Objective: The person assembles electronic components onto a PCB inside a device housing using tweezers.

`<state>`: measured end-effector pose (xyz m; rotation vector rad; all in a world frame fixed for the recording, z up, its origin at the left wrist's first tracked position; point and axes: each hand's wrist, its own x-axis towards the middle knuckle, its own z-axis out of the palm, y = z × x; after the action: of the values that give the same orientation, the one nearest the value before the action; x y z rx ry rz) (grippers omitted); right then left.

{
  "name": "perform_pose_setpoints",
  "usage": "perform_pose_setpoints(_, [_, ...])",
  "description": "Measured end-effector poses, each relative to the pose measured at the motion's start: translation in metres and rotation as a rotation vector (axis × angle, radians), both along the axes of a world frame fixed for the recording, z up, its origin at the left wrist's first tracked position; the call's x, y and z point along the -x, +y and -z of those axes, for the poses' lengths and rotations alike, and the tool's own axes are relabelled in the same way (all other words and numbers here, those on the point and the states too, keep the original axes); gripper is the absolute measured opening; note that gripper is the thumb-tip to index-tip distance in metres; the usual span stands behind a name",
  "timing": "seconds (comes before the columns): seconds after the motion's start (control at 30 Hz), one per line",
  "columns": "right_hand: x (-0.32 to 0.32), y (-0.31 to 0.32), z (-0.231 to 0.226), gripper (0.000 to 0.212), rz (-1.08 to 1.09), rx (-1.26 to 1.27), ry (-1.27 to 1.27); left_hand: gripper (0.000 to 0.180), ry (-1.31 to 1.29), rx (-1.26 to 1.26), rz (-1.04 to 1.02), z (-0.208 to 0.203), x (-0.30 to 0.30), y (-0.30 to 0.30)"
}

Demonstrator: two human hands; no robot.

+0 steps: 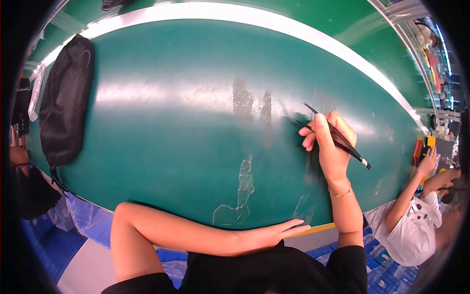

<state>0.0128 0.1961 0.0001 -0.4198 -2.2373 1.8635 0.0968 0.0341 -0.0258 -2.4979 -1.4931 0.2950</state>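
Observation:
A pair of black tweezers (353, 151) is held in my right hand (334, 153), over the right half of the green tabletop (171, 142). The thumb and fingers close round its arms, and its two thin tips stand apart, pointing up and left with nothing between them. A thin bracelet circles that wrist. My left forearm lies across the near edge of the table, and my left hand (271, 236) rests there with its fingers stretched out, holding nothing.
A black mesh pouch (68, 103) lies at the table's left end, beside a clear plastic strip (36, 93). Crinkled clear marks (246, 182) show on the tabletop near the middle. At the right, a person in a white shirt (413, 230) works with both hands.

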Motion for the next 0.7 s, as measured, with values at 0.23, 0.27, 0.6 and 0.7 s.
perform_pose_setpoints(0.23, [0.0027, -0.0023, -0.0019, 0.022, -0.008, -0.001, -0.025, 0.041, -0.084, -0.026, 0.011, 0.0044, 0.0016, 0.0006])
perform_pose_setpoints(0.27, [0.0023, -0.0014, -0.0015, 0.022, -0.011, 0.0, -0.029, 0.041, -0.088, -0.024, 0.008, 0.0041, 0.0003, 0.0015])
perform_pose_setpoints(0.6, [0.0046, 0.0018, 0.0015, 0.022, -0.104, -0.11, -0.013, 0.045, -0.055, -0.009, 0.03, -0.0001, 0.0071, 0.0026])
perform_pose_setpoints(0.7, [0.0044, 0.0025, 0.0011, 0.018, -0.077, -0.052, -0.019, 0.045, -0.058, 0.002, 0.039, -0.0005, 0.0077, 0.0033])
